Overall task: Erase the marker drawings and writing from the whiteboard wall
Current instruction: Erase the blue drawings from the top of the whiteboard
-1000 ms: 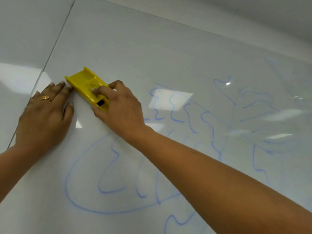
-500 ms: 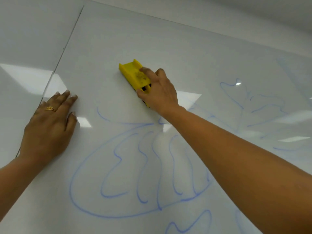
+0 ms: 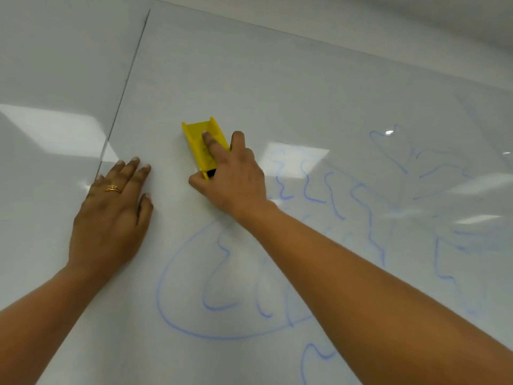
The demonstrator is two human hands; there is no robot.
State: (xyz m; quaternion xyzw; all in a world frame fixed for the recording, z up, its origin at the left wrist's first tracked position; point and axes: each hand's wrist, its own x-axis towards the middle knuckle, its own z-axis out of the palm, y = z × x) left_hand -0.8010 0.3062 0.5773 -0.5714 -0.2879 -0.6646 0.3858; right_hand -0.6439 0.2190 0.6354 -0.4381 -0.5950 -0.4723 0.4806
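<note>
While the right hand (image 3: 233,176) presses a yellow eraser (image 3: 202,143) against the whiteboard wall (image 3: 277,87), the left hand (image 3: 111,218) lies flat on the same surface, a little to the left of it. The right hand is closed around the eraser: the index finger lies stretched along its top, the thumb is on its left side and the other fingers are on its right side. The eraser points up and slightly to the left, and its lower end is hidden under the hand. The left hand is fully open with the fingers spread and holds nothing; a gold ring (image 3: 113,188) is on one finger. Its fingertips are near a thin vertical seam (image 3: 125,81) between two panels. Blue marker lines (image 3: 216,273) remain below and to the right of the eraser, partly covered by the right forearm. Some of the lines on the far right look faint and smeared.
</note>
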